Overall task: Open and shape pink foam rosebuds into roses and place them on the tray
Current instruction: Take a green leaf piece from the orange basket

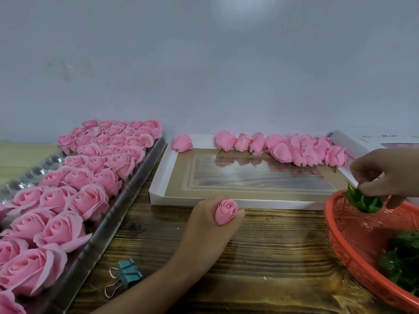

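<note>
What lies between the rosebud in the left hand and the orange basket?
Only bare wooden table, in the head view. The left hand grips the rosebud; above the orange basket the right hand pinches green leaves.

Bare tabletop between tray and basket; 2 binder clips near tray.

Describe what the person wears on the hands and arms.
Nothing is worn that shows. The left hand and its forearm are bare: no glove, ring, watch or sleeve. The right hand is bare too, with no glove or ring; its arm lies outside the picture.
</note>
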